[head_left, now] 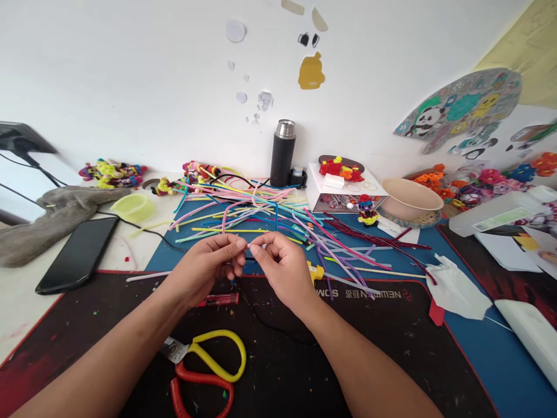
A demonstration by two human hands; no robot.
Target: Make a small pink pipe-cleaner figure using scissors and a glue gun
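Note:
My left hand (217, 261) and my right hand (282, 264) meet over the middle of the desk mat, thumbs and forefingers pinched tip to tip. A tiny pale pinkish bit shows between the fingertips; it is too small to name. Just beyond the hands lies a loose pile of pipe cleaners (243, 203) in pink, yellow, blue and purple. The yellow tip of a tool, perhaps a glue gun (315, 271), pokes out behind my right hand. Below my left wrist rest scissors (213, 357) with one yellow and one red handle. A red object (220, 299) lies near my left hand.
At the back stand a black thermos (282, 154) and a white box (346, 188). A beige bowl (411, 200), a small pipe-cleaner figure (368, 210) and crumpled tissue (455, 287) are on the right. A phone (77, 255) and a grey cloth (47, 220) lie left.

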